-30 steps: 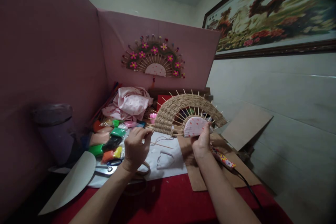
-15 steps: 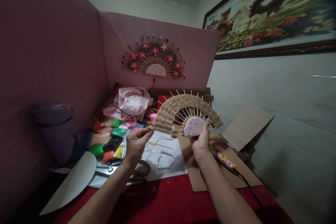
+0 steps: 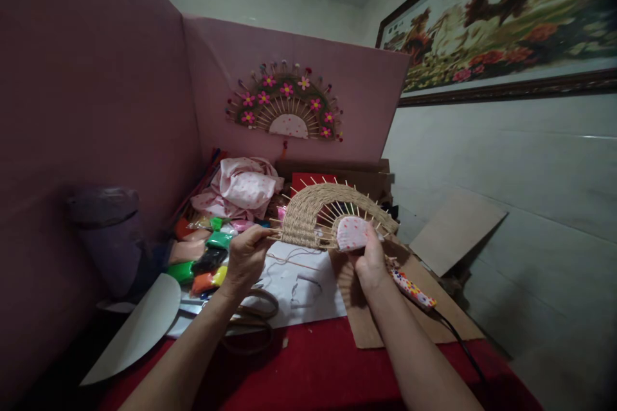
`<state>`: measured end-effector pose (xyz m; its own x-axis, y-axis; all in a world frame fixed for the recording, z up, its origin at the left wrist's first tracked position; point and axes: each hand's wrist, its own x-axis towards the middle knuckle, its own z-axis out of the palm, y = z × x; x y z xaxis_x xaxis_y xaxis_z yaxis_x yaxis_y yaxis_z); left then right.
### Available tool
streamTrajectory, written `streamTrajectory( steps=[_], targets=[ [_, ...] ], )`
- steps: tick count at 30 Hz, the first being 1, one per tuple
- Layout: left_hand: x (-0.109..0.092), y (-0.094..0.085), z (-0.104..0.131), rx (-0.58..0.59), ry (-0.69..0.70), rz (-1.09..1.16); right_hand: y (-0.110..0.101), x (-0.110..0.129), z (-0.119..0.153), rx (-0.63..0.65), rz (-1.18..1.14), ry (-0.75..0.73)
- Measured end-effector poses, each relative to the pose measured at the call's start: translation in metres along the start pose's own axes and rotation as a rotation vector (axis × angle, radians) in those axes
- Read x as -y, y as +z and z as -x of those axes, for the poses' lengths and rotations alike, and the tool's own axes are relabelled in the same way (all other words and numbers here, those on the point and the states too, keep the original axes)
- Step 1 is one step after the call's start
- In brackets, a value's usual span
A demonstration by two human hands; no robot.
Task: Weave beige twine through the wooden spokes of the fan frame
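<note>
A half-round woven fan [image 3: 301, 212] of tan cord on thin sticks is held up above the table. My right hand [image 3: 370, 260] grips it at the pink dotted half-circle [image 3: 351, 233] in its base, thumb on the front. At the fan's left end, my left hand [image 3: 248, 260] has its fingers pinched on the stick ends. Stick tips poke out along the outer edge. Beneath the fan, a loose cord and a thin stick [image 3: 299, 262] lie on white paper [image 3: 284, 286].
Scissors [image 3: 255, 308], a pale half-disc [image 3: 139, 334] and coloured clay packets [image 3: 209, 260] lie left. Pink cloth [image 3: 245, 186] is behind them. Right, a corded, patterned tool [image 3: 414, 289] rests on cardboard [image 3: 434, 321]. A flowered fan [image 3: 286, 99] hangs on the pink panel [image 3: 361, 103].
The fan has tipped, its upper edge now lower and its right end drawn inward. My left hand has risen slightly and moved along the fan's left end. My right hand keeps its grip.
</note>
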<state>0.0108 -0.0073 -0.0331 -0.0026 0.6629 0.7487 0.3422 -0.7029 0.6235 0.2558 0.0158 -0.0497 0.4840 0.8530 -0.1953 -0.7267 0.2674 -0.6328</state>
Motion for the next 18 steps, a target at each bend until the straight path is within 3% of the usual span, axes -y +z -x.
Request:
streamTrajectory(
  steps=[8, 18],
  targets=[
    [0.006, -0.007, 0.0, -0.003, 0.176, -0.373, 0.002, 0.003, 0.002, -0.058, 0.004, -0.016],
    [0.005, -0.013, -0.004, 0.1, 0.337, -0.509, -0.001, 0.005, -0.003, -0.076, 0.035, -0.079]
  ],
)
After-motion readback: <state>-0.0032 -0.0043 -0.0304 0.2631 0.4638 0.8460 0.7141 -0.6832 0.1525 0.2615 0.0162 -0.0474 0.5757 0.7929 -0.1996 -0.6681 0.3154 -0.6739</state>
